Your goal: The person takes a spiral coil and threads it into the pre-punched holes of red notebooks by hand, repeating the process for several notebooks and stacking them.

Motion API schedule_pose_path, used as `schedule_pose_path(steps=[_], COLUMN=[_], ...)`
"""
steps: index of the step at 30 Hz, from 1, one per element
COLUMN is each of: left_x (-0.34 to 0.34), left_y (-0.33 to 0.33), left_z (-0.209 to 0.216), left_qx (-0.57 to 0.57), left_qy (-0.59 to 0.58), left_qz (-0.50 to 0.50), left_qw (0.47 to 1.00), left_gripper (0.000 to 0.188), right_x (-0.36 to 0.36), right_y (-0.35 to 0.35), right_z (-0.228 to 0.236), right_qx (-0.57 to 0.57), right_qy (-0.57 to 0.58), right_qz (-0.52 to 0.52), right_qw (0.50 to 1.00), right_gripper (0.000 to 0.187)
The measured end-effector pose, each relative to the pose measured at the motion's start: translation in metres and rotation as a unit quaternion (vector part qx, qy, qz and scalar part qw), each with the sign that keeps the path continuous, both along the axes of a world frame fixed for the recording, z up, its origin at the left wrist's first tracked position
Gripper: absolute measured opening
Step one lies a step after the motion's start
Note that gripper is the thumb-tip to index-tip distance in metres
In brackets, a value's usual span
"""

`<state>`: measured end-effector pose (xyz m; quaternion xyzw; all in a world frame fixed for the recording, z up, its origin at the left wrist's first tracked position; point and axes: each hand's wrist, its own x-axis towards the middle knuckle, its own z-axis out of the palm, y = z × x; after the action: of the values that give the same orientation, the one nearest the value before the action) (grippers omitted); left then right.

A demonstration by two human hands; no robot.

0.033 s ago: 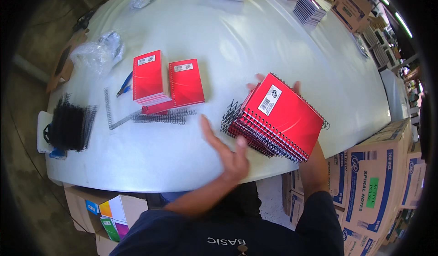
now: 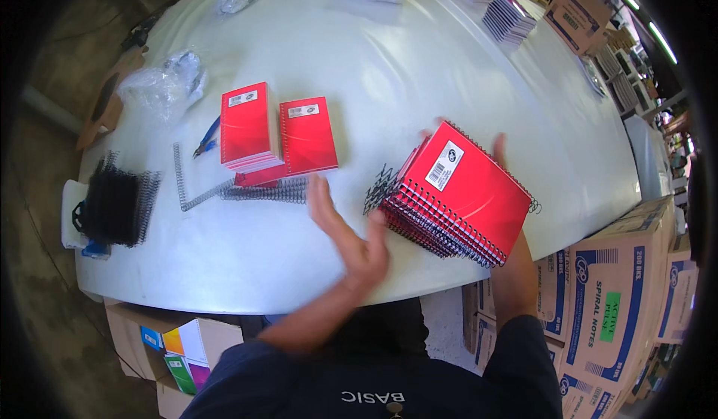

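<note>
left hand (image 2: 351, 243): spread wide, seemingly empty | right hand (image 2: 499, 150): mostly hidden behind red spiral notebooks (image 2: 479, 195), cannot tell grip | loose coils (image 2: 277, 192): on table (image 2: 224, 269), just left of left hand, the nearer; long axis running left-right

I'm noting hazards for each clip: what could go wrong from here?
The spiral notebooks are piled with uneven edges, so they might slide apart; the right hand is mostly hidden behind them.

Black coil ends jut from the pile's left side and could snag or bend.

Loose coils lie bunched near the open left hand and might tangle if brushed.
</note>
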<state>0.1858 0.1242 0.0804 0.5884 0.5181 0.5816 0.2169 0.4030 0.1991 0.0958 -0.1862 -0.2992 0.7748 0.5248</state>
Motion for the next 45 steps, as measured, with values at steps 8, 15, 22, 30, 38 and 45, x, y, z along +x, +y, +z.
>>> schedule_pose_path(steps=[8, 15, 22, 30, 38, 45], left_x=[-0.116, -0.114, -0.132, -0.150, -0.151, -0.191], left_y=[0.078, 0.002, -0.081, -0.061, -0.030, 0.049], left_z=[0.011, 0.066, 0.045, -0.014, -0.008, -0.006], left_qx=[0.091, 0.130, 0.147, -0.227, 0.040, -0.004], left_qy=[0.581, 0.567, 0.448, -0.194, 0.383, 0.481], left_qz=[-0.044, -0.107, -0.232, -0.325, -0.180, -0.122], left_qw=[0.808, 0.806, 0.851, 0.897, 0.905, 0.868], left_gripper=[0.045, 0.029, 0.031, 0.045, 0.031, 0.023], right_x=[0.071, -0.088, -0.177, -0.155, -0.147, -0.149], right_y=[-0.118, -0.205, -0.168, -0.166, -0.162, -0.146], right_z=[0.024, 0.060, 0.000, -0.029, -0.037, -0.034], right_qx=[0.086, 0.432, 0.378, 0.077, 0.153, 0.225], right_qy=[-0.070, -0.631, -0.674, -0.345, -0.331, -0.401], right_qz=[-0.737, -0.375, -0.144, -0.105, -0.117, -0.145], right_qw=[0.666, 0.524, 0.618, 0.930, 0.924, 0.876], right_gripper=[0.056, 0.054, 0.046, 0.019, 0.025, 0.032])
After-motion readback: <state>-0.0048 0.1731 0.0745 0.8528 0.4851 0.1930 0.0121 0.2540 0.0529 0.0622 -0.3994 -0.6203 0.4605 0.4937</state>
